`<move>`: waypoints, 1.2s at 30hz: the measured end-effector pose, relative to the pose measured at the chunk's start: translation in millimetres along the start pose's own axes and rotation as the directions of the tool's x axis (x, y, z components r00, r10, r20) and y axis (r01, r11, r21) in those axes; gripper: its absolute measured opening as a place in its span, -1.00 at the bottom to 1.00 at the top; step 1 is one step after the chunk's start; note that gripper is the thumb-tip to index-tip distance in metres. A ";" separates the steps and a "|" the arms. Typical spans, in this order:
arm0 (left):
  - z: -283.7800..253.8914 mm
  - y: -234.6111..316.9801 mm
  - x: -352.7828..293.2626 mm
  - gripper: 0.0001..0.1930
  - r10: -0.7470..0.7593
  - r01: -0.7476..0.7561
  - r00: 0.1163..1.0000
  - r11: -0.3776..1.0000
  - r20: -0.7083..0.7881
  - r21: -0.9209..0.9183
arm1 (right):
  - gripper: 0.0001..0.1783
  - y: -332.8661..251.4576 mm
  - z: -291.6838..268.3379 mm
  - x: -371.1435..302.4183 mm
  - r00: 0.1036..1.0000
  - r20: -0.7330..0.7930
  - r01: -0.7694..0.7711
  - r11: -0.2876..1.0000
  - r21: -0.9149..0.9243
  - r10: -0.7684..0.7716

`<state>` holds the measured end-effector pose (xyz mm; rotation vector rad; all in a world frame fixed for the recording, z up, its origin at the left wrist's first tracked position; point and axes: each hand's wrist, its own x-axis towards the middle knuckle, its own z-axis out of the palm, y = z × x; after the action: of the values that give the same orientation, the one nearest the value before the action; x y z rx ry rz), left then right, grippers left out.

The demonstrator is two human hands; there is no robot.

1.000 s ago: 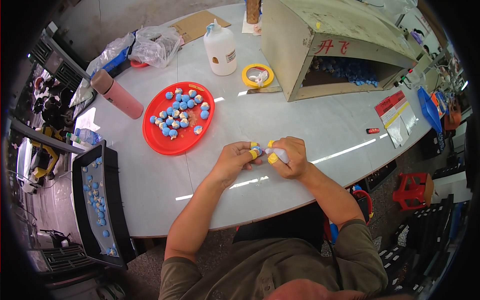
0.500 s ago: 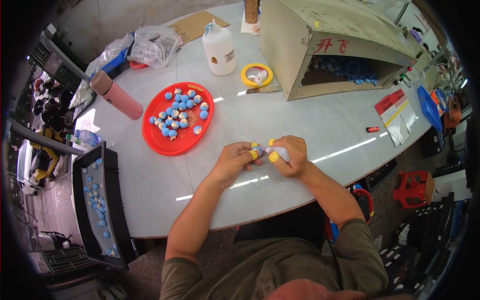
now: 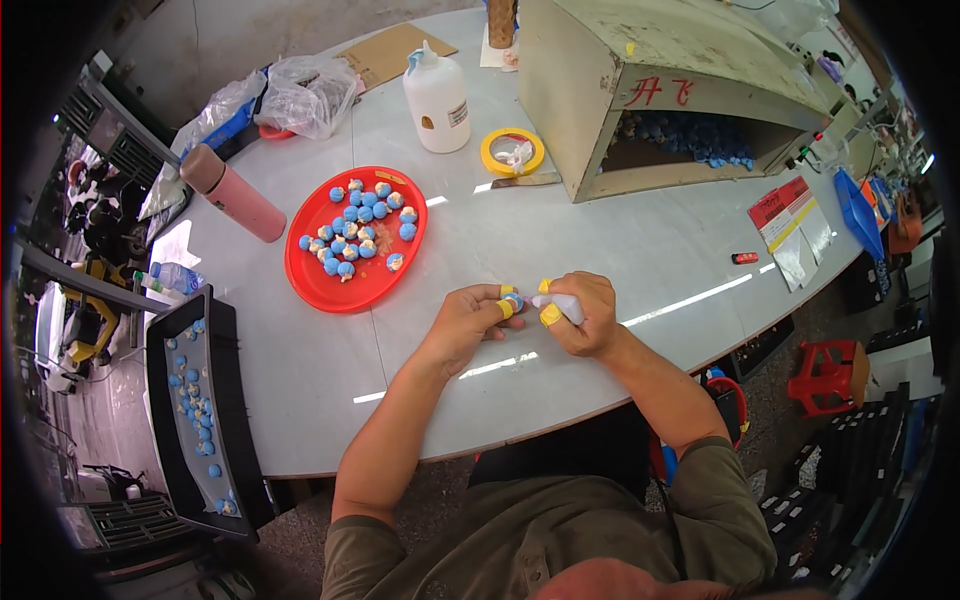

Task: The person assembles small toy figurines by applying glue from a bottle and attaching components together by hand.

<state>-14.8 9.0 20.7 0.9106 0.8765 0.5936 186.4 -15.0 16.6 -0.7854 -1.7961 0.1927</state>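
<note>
Between thumb and finger of my left hand [image 3: 468, 318] is a small blue ball [image 3: 514, 301] with a pale part on it. My right hand [image 3: 586, 312] is closed around a small whitish squeeze bottle [image 3: 565, 305], its narrow tip pointing left, right at the ball. I cannot tell whether the tip touches it. Yellow tape wraps the thumb and a finger of both hands. To the left, a red round tray [image 3: 330, 291] carries several similar blue balls [image 3: 366, 212] with cream-coloured parts.
A black bin [image 3: 240, 440] with more blue balls stands at the left edge. Behind are a pink flask [image 3: 235, 195], a white bottle [image 3: 438, 105], a yellow tape roll [image 3: 490, 152] and a metal box [image 3: 570, 110] of blue pieces. A red lighter [image 3: 745, 258] lies right.
Both hands keep nearly the same place and grip; the bottle's tip stays at the ball. The view has shifted very slightly.
</note>
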 end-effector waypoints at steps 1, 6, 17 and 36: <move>0.4 1.4 -0.3 -0.67 -0.017 0.017 1.000 1.000 -0.006 -0.015 | -0.83 -0.1 -0.5 0.4 0.999 -0.039 -0.007 1.000 0.026 0.008; 1.6 4.8 -0.5 -0.70 -0.056 0.055 0.998 0.995 -0.006 -0.088 | -0.81 -5.9 -9.3 -4.5 0.980 -0.113 -0.155 0.986 0.056 0.161; -6.2 6.8 -2.0 -0.73 -0.042 0.044 0.999 0.973 0.014 -0.226 | -0.70 18.9 -123.5 -35.4 0.588 -0.241 -0.714 0.635 0.295 0.773; 1.8 4.0 1.0 -0.78 -0.022 0.012 0.999 0.973 -0.040 -0.232 | -0.73 44.9 -203.2 -68.1 0.653 -0.756 -0.675 0.478 -0.562 0.035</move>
<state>-13.0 11.0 24.4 0.6807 0.8325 0.6866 398.2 -70.5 17.2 -1.7064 -0.8732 -0.6569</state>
